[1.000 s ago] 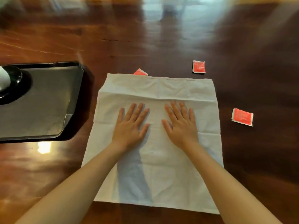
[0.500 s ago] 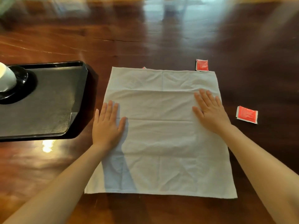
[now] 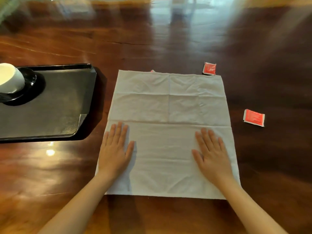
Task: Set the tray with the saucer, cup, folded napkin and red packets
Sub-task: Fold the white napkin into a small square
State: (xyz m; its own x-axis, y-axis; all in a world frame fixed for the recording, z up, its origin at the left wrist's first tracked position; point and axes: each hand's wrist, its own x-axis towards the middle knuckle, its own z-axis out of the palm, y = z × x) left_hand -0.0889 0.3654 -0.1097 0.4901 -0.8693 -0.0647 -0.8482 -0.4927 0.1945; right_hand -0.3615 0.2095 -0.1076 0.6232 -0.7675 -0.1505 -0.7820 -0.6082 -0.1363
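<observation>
A white cloth napkin (image 3: 168, 105) lies spread flat and unfolded on the dark wooden table. My left hand (image 3: 115, 149) presses flat on its near-left part, and my right hand (image 3: 211, 152) lies flat on its near-right part. At the left stands a black tray (image 3: 55, 105) that holds a black saucer (image 3: 32, 85) with a white cup (image 3: 9, 78) on it. One red packet (image 3: 209, 68) lies at the napkin's far right corner, another red packet (image 3: 253, 117) to its right. A third red packet (image 3: 152, 71) peeks out from under the far edge.
The glossy wooden table (image 3: 168, 39) stretches far beyond the napkin, with bright reflections on it. The tray's right half is bare black surface.
Both hands slid outward from the napkin's middle, then back toward me, and now rest on its near half. The napkin lies flatter and the view shifted.
</observation>
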